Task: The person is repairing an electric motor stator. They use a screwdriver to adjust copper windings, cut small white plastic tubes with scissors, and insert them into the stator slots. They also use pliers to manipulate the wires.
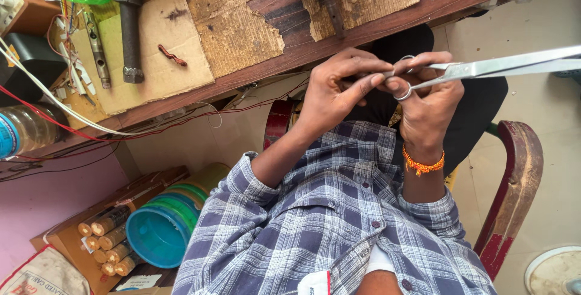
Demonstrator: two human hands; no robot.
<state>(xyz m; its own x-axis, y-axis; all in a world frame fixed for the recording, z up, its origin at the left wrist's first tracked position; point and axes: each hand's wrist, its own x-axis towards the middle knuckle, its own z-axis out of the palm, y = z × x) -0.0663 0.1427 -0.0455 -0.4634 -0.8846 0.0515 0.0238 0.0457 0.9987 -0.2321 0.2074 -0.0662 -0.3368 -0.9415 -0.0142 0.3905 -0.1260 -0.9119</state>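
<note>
A pair of long steel scissors point(502, 66) is held in front of my chest, blades pointing right and nearly closed. My right hand point(426, 110), with an orange thread band on its wrist, grips the ring handles from below. My left hand point(336, 89) meets it from the left, its fingertips pinched on the handle end of the scissors. Both hands touch each other at the rings. Below them are my checked blue-and-white shirt sleeves and dark trousers.
A worn wooden bench point(387, 26) with torn cardboard carries a hammer point(130, 32), small metal tools and wires. A plastic bottle point(21, 128) lies at left. Below stand a blue-green tub point(158, 234), a box of brown cylinders point(109, 240) and a red chair arm point(514, 192).
</note>
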